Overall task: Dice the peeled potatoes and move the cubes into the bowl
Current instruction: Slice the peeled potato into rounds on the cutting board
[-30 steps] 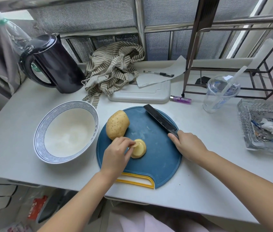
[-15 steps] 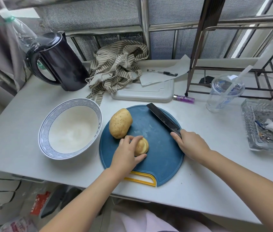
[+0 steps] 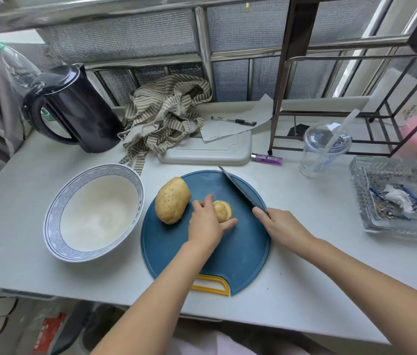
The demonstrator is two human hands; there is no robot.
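A round blue cutting board (image 3: 240, 254) with a yellow handle lies on the pale counter (image 3: 325, 257), near the front edge. On its far left part rests a whole potato (image 3: 172, 200), speckled and uncut. Just right of it, about mid-board, the left hand (image 3: 206, 225) pinches a smaller potato piece (image 3: 224, 210) between thumb and curled fingers. The piece's cut face seems to be tilted up toward the right, though the fingers hide its lower side.

The right hand (image 3: 282, 226) is wrapped around the handle of a dark knife (image 3: 243, 188). The blade runs diagonally to the far left over the board's right part, apart from the potato piece. I cannot tell whether its edge touches the board.

Left of the board, just beside it, stands a white bowl (image 3: 51, 221) with a blue patterned rim and no cubes in it.

Farther back sit a black kettle (image 3: 79, 111), a striped cloth (image 3: 166, 111) and a white chopping board (image 3: 207, 152). A purple lighter (image 3: 266, 158) lies right of that board. To the right are a clear lidded cup (image 3: 322, 152) and a glass tray (image 3: 355, 180).
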